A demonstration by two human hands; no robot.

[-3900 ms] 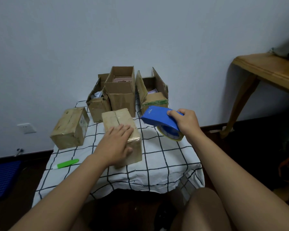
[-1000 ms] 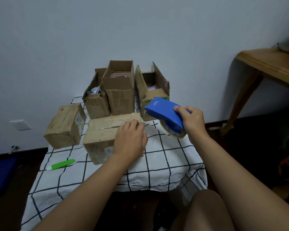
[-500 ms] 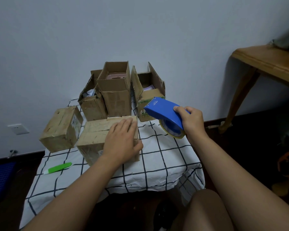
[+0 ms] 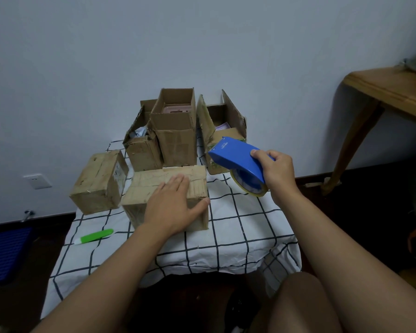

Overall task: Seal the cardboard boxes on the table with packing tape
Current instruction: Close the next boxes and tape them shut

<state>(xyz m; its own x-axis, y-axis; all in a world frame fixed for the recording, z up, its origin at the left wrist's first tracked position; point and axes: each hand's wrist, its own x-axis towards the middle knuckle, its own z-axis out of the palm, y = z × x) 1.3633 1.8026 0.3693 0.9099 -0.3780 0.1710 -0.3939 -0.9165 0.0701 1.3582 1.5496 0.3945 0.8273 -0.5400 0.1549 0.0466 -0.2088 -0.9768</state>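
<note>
- Head view, what changed: over the last few seconds my left hand [image 4: 175, 207] has turned the closed box [image 4: 168, 195] from lying end-on toward me to lying crosswise, and in the last half second it has barely shifted. I take that to mean the box is now lined up for a strip of tape along its top, with the taping pass itself not yet begun.
- Head view, grips: my left hand lies flat on the box top, fingers straight and thumb over the near right edge, pressing it steady rather than clutching it. My right hand [image 4: 274, 169] is wrapped around the blue tape dispenser [image 4: 235, 159], which hangs just beside the box's right end, above the checked tablecloth [image 4: 238, 224].
- Head view, the box: worn brown cardboard, flaps down; I can't tell from here whether the top seam already carries tape.
- Head view, the rest: a second closed box [image 4: 99, 181] sits just to the left. Three open boxes [image 4: 175, 131] stand behind, against the wall. A green utility knife [image 4: 94, 236] lies near the front left.
</note>
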